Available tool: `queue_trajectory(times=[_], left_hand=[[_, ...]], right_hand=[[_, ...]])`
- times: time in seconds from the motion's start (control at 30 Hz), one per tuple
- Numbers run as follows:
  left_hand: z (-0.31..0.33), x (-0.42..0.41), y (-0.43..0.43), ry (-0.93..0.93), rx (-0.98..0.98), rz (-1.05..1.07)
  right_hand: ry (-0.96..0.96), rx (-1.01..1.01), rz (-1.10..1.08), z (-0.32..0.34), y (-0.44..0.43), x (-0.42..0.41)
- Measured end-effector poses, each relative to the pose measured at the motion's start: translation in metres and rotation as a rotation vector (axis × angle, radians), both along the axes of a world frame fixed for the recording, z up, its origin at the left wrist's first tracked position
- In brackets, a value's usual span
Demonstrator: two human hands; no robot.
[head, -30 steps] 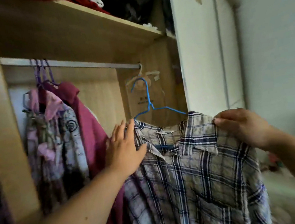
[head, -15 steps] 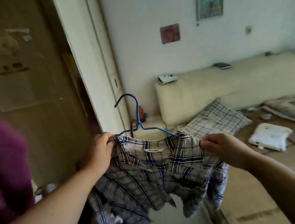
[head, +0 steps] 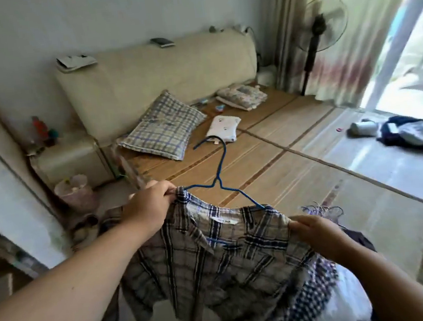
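View has swung from the wardrobe to the bed; plaid shirt (head: 216, 260) on blue hanger (head: 219, 183) came along, now held over the bed mat (head: 271, 158). Left hand (head: 148, 207) grips one shoulder, right hand (head: 318, 232) the other (fingers curled into fabric, both sides). Hanger hook points toward checked pillow (head: 164, 126).

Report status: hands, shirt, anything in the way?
Left hand grips the plaid shirt at one shoulder, right hand the other. Shirt on blue hanger, hook free. Other clothes heaped below right hand.
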State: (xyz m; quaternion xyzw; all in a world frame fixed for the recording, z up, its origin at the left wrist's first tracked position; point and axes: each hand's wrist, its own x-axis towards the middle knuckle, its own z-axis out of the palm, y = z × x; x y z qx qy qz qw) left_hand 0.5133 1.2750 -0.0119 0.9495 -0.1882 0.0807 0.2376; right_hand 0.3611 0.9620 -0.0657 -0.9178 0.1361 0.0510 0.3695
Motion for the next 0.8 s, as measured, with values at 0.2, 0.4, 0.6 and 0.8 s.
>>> queue_trajectory(times=[0.2,0.4,0.6,0.8], left_hand=[[-0.03,0.003,-0.152,0.162,-0.005,-0.23],[-0.068,0.02,-0.278,0.27,0.066,-0.303],[-0.135,0.05,-0.354,0.415,0.221,-0.263],[-0.201,0.063,-0.391,0.533,0.331,-0.202]], right_hand=[[0.056,0.006,-0.299,-0.005,-0.124,-0.059],[0.114,0.068,-0.476,-0.038,-0.219,-0.063],[0.281,0.065,-0.546,-0.113,-0.273,-0.033],[0.401,0.048,-0.559,-0.172,-0.297,-0.002]])
